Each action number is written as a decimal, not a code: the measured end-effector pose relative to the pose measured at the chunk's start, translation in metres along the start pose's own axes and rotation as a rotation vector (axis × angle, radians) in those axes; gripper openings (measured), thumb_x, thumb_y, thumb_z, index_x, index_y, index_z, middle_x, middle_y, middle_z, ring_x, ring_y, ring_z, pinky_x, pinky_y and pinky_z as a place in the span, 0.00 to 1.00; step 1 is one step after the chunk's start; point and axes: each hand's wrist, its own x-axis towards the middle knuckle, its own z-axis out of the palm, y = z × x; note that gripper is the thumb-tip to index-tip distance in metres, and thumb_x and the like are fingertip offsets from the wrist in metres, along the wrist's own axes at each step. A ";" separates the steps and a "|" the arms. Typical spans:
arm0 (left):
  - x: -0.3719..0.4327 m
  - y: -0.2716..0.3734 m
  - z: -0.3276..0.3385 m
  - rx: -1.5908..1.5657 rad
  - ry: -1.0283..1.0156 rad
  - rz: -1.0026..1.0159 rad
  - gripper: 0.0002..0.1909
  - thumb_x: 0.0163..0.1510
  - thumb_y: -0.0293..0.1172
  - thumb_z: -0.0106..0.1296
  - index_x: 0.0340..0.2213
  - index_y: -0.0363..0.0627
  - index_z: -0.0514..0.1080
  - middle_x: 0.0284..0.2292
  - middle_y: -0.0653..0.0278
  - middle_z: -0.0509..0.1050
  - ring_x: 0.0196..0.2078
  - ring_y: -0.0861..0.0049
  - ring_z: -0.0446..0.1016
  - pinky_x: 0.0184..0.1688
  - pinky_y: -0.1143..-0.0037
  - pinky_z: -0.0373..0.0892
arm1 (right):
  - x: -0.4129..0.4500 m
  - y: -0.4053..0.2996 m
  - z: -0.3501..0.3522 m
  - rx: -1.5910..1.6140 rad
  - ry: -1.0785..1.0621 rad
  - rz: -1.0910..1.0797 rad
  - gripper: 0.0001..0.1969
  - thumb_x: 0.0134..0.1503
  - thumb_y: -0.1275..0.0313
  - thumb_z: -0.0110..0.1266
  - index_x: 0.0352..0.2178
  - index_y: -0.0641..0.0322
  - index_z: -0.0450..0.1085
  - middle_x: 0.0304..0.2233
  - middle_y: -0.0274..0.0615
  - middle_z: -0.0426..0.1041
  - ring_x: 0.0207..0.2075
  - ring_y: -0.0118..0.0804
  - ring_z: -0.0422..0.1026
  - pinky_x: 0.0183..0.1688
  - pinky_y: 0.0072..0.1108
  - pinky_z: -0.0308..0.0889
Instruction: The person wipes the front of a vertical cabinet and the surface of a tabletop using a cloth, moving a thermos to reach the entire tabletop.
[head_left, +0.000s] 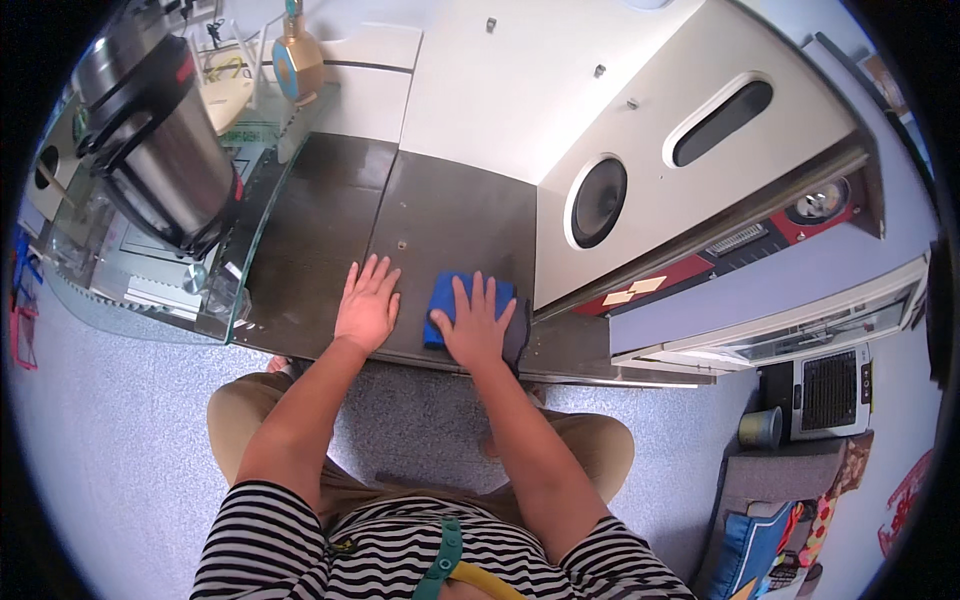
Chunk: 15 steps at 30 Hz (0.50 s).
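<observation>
My left hand (367, 304) lies palm down on a dark brown cabinet top (322, 217), fingers pointing away from me and holding nothing. To its right, a folded cloth (442, 291), blue with a dark grey side, sits close to the front edge. My right hand (476, 322) rests flat on this cloth, its fingers spread and not curled round it. Part of the cloth is hidden beneath the palm. A seam in the dark surface runs away from me between the hands, and a small pale mark (402, 244) shows beyond them.
At the left, a steel thermal jug (176, 150) stands on a glass shelf (259, 247) with a curved edge. A gold bottle (298, 64) is behind it. White panels (472, 97) rise at the back; the right one has a round speaker opening (598, 201). A cushion (739, 551) lies lower right.
</observation>
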 end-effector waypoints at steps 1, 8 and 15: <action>0.000 0.002 0.000 -0.006 -0.016 0.001 0.21 0.59 0.34 0.49 0.53 0.43 0.70 0.59 0.56 0.66 0.67 0.62 0.56 0.70 0.59 0.46 | 0.013 0.006 0.002 -0.009 0.016 0.001 0.38 0.60 0.41 0.45 0.66 0.47 0.54 0.70 0.50 0.47 0.71 0.54 0.41 0.65 0.62 0.30; 0.005 0.003 -0.008 0.020 -0.078 -0.026 0.22 0.57 0.34 0.50 0.53 0.44 0.70 0.60 0.57 0.65 0.67 0.62 0.55 0.70 0.58 0.48 | 0.138 0.055 0.022 0.007 0.067 0.023 0.38 0.61 0.39 0.41 0.66 0.44 0.55 0.70 0.46 0.46 0.72 0.50 0.40 0.67 0.58 0.28; 0.009 0.008 -0.008 0.031 -0.101 -0.052 0.22 0.57 0.34 0.50 0.52 0.44 0.70 0.59 0.57 0.65 0.66 0.62 0.56 0.69 0.57 0.48 | 0.229 0.080 0.017 -0.042 0.027 0.142 0.39 0.61 0.37 0.38 0.68 0.42 0.50 0.71 0.43 0.45 0.72 0.48 0.41 0.67 0.58 0.32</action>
